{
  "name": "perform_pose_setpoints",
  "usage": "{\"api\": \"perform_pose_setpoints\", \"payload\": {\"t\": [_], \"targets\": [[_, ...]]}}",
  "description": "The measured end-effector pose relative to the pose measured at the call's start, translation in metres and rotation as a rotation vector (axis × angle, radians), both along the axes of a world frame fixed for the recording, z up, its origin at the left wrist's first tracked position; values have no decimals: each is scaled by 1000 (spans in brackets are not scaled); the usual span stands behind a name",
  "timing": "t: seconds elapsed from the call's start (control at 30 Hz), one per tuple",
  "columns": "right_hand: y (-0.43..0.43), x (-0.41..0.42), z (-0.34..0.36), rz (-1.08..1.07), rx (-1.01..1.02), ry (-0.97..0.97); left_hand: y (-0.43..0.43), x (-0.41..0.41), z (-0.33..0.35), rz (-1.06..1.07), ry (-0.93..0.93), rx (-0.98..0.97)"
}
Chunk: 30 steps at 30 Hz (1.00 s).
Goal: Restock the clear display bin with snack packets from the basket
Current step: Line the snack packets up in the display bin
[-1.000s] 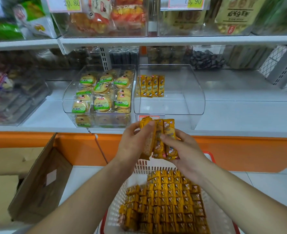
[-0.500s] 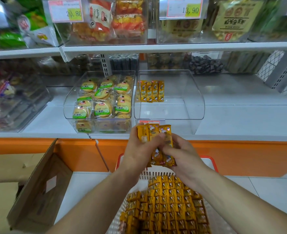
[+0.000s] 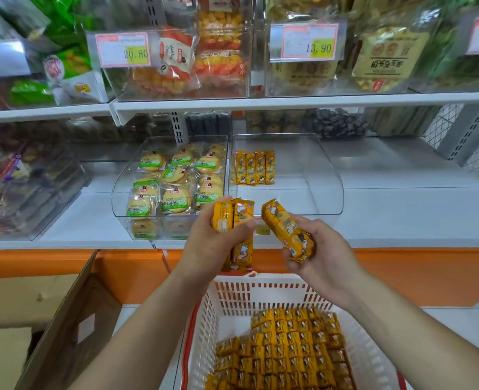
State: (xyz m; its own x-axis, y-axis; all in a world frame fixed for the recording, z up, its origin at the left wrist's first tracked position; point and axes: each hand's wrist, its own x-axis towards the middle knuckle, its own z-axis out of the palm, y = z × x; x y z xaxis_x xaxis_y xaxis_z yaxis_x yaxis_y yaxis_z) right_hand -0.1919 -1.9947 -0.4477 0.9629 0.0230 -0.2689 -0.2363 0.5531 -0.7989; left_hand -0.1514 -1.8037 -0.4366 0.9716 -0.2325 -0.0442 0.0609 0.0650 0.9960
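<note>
Left hand (image 3: 213, 249): closed around two upright yellow foil snack packets (image 3: 239, 235); right hand (image 3: 321, 254): closed on one tilted packet of the same kind (image 3: 287, 230), apart from the left. Both are held above the white slotted plastic basket (image 3: 261, 294) of matching packets, before the clear curved-front display bin (image 3: 325, 192), where four packets (image 3: 253, 167) stand at rear left.

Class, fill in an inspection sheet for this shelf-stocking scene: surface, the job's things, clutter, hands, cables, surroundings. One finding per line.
Surface: white shelf, bare to the right of the bins.
Job's things: clear display bin holds one short row of yellow snack packets at its back; white basket below holds many more.
Clutter: open cardboard box at lower left.
Hands: left hand grips upright packets; right hand holds a tilted packet.
Cables: nothing seen.
Surroundings: neighbouring bin of green-labelled biscuits; price tags on the upper shelf.
</note>
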Motion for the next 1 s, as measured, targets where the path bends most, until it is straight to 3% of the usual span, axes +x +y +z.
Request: {"api": "perform_pose_setpoints", "payload": {"t": [0.33, 0.5, 0.73, 1.0], "targets": [[-19, 34, 23, -212, -450, -225, 16, 20, 4, 38, -114, 59], [-31, 99, 38, -282, -895, -399, 21, 33, 2, 111, -148, 52], [-58, 215, 19, -306, -1368, -247, 29, 54, -3, 182, -185, 60], [-88, 300, -29, -275, -1518, -194, 26, 77, -12, 210, -181, 30]]}}
